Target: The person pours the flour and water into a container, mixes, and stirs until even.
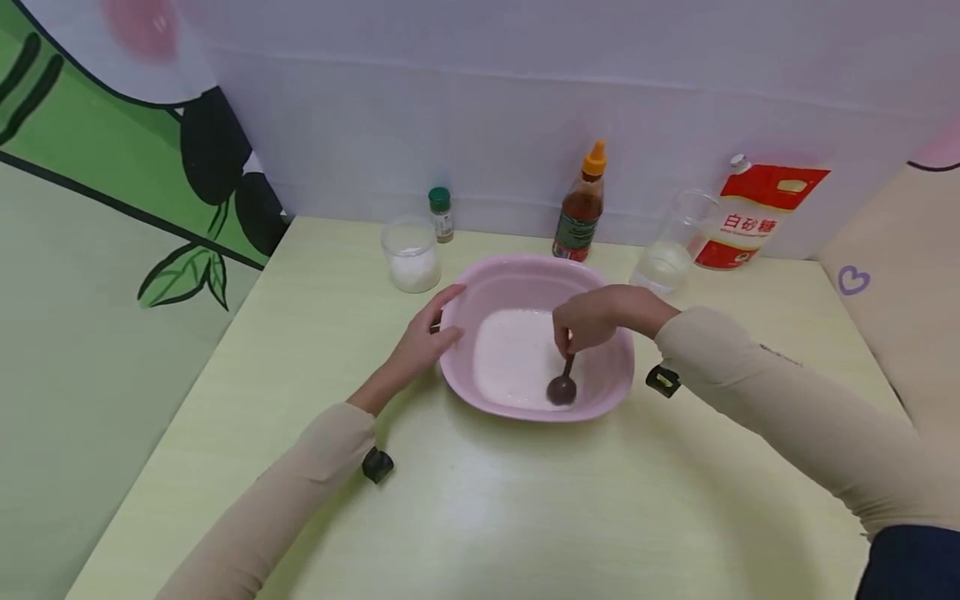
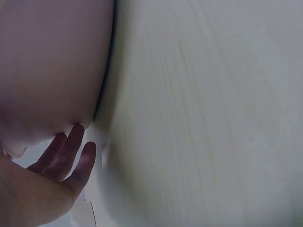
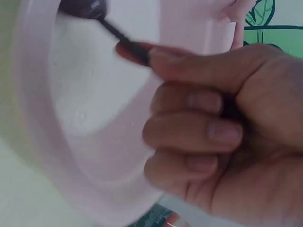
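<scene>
A pink plastic basin (image 1: 525, 265) stands on the table with a milky white liquid (image 1: 510, 350) in its bottom. Over the basin my right hand (image 1: 588, 319) pinches the handle of a dark brown spoon (image 1: 562, 389) between thumb and index finger. The spoon's bowl is down at the liquid, near the basin's front side. In the right wrist view the other fingers (image 3: 182, 132) are curled into the palm. At the basin's left side my left hand (image 1: 423, 342) holds the rim. Its lower fingers (image 2: 71, 151) press against the outer wall in the left wrist view.
Behind the basin stand a clear cup of white contents (image 1: 411, 257), a small green-capped jar (image 1: 441, 215), a red sauce bottle (image 1: 579, 212), a tall clear container (image 1: 667, 250) and a red-and-white sugar pouch (image 1: 757, 217). A fabric backdrop (image 1: 420, 125) rises along the table's (image 1: 465, 517) back edge.
</scene>
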Demonstrator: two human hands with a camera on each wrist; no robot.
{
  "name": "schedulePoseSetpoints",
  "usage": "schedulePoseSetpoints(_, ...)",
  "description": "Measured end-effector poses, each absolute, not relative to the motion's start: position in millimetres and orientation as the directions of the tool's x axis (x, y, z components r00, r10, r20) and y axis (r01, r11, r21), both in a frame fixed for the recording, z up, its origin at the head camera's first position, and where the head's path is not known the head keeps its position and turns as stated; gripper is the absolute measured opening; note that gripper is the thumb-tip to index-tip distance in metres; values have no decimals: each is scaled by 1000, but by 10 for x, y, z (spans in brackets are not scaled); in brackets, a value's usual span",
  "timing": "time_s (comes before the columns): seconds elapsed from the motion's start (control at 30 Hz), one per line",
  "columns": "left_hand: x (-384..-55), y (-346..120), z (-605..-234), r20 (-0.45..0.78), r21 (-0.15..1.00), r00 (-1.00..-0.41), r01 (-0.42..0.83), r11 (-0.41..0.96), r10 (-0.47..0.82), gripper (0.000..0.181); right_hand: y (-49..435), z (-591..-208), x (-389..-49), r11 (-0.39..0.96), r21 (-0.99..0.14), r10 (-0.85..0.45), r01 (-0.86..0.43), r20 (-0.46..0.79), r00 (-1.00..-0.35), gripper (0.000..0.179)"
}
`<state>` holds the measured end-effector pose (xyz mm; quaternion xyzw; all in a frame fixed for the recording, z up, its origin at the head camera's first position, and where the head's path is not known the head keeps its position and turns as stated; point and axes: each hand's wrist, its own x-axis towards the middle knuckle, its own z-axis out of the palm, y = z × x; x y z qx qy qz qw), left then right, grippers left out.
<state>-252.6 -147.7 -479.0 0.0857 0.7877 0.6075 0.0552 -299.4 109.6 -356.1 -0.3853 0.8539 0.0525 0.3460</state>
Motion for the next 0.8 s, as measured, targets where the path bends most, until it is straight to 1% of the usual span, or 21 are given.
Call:
schedulePoseSetpoints(0.03, -2526, -1475, -4794, 18, 967, -980, 68, 246, 200, 69, 1057, -3598, -3007, 670, -240, -663, -703, -619, -420, 22)
schedulePoseSetpoints(0.1, -2526, -1467, -4803, 18, 967, -980, 68, 245, 200, 69, 980, -3672, -3032, 628, -326, -726, -707, -572, -381, 22)
schedulePoseSetpoints(0.17, -2525, -1457, -4809, 18, 967, -979, 69, 246, 202, 70, 903, -3725, -3059, 597, -370, -771, -712, -512, -380, 22)
schedulePoseSetpoints(0.23, -2524, -1447, -4811, 22, 967, -978, 73, 243, 206, 70, 835, -3749, -3083, 574, -360, -797, -735, -453, -400, 22)
schedulePoseSetpoints(0.3, -2526, -1444, -4810, 29, 968, -978, 79, 240, 207, 70, 779, -3742, -3112, 588, -313, -792, -745, -410, -452, 22)
schedulePoseSetpoints(0.37, -2530, -1441, -4806, 38, 968, -979, 87, 237, 202, 70, 738, -3717, -3150, 630, -230, -761, -742, -374, -530, 23)
schedulePoseSetpoints(0.47, -2537, -1436, -4803, 47, 968, -979, 93, 233, 199, 69, 746, -3676, -3203, 738, -87, -653, -669, -339, -677, 21)
schedulePoseSetpoints(0.57, -2539, -1427, -4798, 42, 968, -978, 91, 234, 205, 69, 827, -3638, -3211, 816, 45, -537, -576, -306, -786, 14)
schedulePoseSetpoints(0.67, -2531, -1422, -4786, 30, 968, -977, 81, 238, 210, 68, 933, -3591, -3150, 842, 141, -461, -521, -314, -830, 11)
schedulePoseSetpoints(0.73, -2519, -1430, -4776, 20, 968, -979, 70, 241, 205, 68, 994, -3549, -3083, 846, 172, -424, -504, -356, -833, 14)
schedulePoseSetpoints(0.8, -2506, -1447, -4765, 13, 968, -980, 62, 245, 198, 68, 1037, -3507, -3023, 837, 187, -404, -514, -421, -812, 14)
